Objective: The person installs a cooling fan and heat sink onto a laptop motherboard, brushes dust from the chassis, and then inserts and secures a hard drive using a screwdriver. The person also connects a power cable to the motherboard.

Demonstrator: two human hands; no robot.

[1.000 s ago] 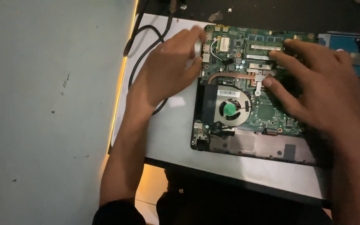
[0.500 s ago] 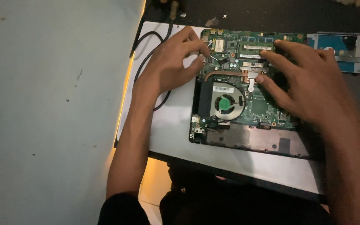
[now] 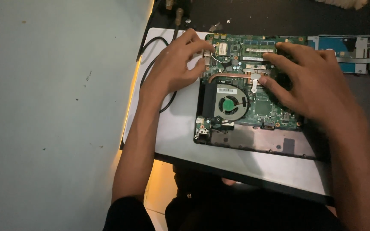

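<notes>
An opened laptop base [image 3: 258, 141] lies on a white board [image 3: 180, 132], its green motherboard [image 3: 264, 107] exposed. A round cooling fan [image 3: 230, 105] with a green hub sits at the board's lower left, and a copper heat pipe [image 3: 228, 76] runs above it. My left hand [image 3: 174, 68] rests at the motherboard's upper left corner, fingertips pinching near a small connector and thin wires. My right hand [image 3: 309, 83] lies spread over the board's right half, fingers pressing near the metal bracket [image 3: 255, 79] at the centre. What lies under the right palm is hidden.
A black cable [image 3: 153, 64] loops on the white board left of the laptop. A drive in a metal caddy [image 3: 343, 47] sits at the upper right. A pale wall or floor surface [image 3: 52, 115] fills the left. A dark surface [image 3: 245, 13] lies behind the laptop.
The view has shifted a little, so the laptop sits further right and lower in frame. Both hands stay on the motherboard; the left fingers have closed in at the upper left corner.
</notes>
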